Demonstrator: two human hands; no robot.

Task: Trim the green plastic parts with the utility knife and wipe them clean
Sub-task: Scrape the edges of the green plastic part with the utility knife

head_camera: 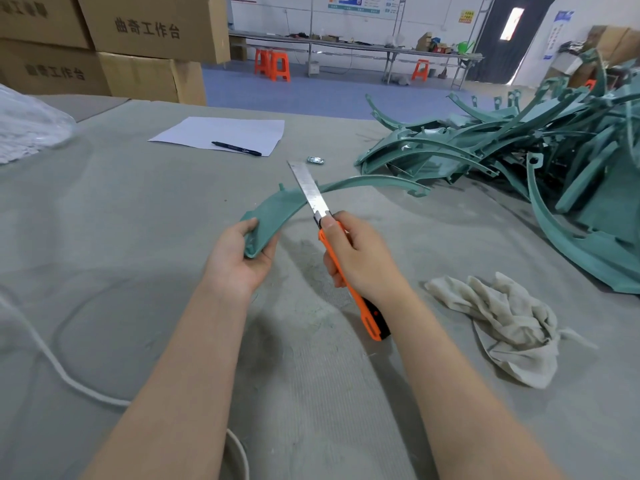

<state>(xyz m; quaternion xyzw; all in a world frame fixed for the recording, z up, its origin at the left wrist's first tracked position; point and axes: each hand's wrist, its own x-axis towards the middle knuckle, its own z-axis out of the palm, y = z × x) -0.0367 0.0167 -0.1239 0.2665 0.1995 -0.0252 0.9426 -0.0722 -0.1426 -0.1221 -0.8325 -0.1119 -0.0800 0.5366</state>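
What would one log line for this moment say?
left hand holds green part | right hand grips utility knife | blade across part | rag lying aside

A factory workshop: stacked cardboard cartons (104,46), long steel workbench (363,48), orange stools (273,64), heaped green plastic parts (536,150)

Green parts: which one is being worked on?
The lone curved part, its near end gripped by the left hand, with the utility knife blade crossing it. The rest lie in a heap to the right.
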